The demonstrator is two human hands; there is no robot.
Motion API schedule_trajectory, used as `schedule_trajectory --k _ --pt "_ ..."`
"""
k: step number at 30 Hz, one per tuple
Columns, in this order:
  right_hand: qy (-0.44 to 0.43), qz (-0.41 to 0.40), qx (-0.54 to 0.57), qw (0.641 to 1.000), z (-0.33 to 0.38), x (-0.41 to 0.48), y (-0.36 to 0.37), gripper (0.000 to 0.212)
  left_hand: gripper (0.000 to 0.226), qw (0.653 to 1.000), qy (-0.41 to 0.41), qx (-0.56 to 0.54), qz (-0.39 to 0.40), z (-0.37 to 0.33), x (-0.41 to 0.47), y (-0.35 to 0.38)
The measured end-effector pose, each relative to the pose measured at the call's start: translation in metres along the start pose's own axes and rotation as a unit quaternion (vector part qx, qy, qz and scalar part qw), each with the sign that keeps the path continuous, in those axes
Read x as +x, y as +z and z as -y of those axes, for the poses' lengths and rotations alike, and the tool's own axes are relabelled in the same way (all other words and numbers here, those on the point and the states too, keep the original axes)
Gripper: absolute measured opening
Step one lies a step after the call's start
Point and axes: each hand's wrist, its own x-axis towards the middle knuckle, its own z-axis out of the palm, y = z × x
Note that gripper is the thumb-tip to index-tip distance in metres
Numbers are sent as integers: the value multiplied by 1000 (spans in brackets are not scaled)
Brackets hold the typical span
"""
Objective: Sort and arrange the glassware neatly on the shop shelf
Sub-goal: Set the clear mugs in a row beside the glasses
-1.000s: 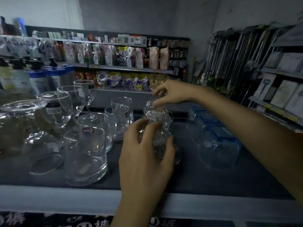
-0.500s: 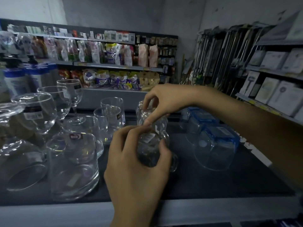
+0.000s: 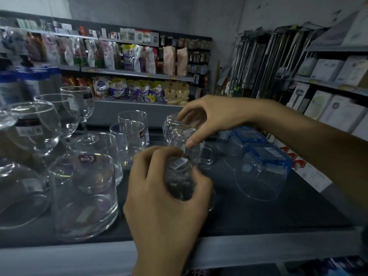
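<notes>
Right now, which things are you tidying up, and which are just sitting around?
For the job: left hand gripping the near mug; right hand holding the far mug; wine glasses; tumblers; shelf.
Just sitting around: snack bags; white boxes; blue-capped bottles.

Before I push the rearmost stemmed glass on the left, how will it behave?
The stemmed glass would probably tip easily: wide bowl, thin stem, small foot. It looks fragile, and may knock the goblet close beside it.

Two clear handled mugs [image 3: 176, 135] stand on the shelf [image 3: 278, 216], tumblers [image 3: 85, 198] and goblets [image 3: 37, 128] leftward.
</notes>
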Motion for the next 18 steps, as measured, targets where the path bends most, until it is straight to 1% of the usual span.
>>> schedule_trajectory --k 3,6,11,18 --pt "20 -41 -39 998 -2 -1 9 78 31 1000 2 5 3 1 -1 0" --pt "10 -60 -47 997 -3 -1 12 78 31 1000 0 4 0 2 -1 0" --pt "8 -70 -5 998 -6 0 15 77 31 1000 5 2 -13 -1 0 1" --pt "3 -93 -20 995 -9 1 17 76 32 1000 11 4 -10 0 0 1"
